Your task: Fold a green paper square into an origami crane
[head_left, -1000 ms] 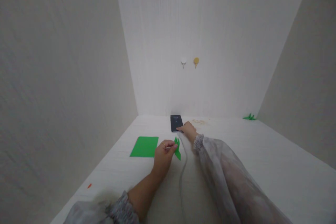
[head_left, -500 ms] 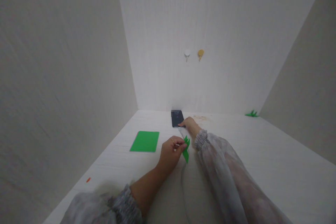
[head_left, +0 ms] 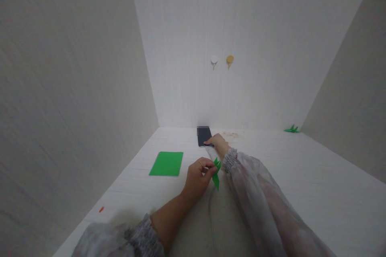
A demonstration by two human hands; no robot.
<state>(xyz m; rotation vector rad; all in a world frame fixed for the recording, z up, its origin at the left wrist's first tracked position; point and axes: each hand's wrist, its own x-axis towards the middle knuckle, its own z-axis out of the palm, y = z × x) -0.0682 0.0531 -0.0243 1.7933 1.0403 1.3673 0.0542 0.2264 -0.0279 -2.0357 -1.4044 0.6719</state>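
Note:
In the middle of the head view, my left hand pinches a small folded green paper figure between thumb and fingertips. The figure has pointed tips at the top and one long point hanging down. Farther back, my right hand is closed at the lower right corner of a dark phone. Its thumb lies across the bottom of the screen, while the other fingers are mostly hidden. A pale cable runs from near the phone down past the paper figure.
A flat green paper square lies left of my left hand. Another folded green paper figure stands in the back right corner. A small orange-red piece lies at the left. White and gold hooks hang on the back wall.
My left hand and the folded paper figure have shifted slightly right and down. Faint marks on the phone screen have gone and it looks plain dark. My right hand stays at the phone.

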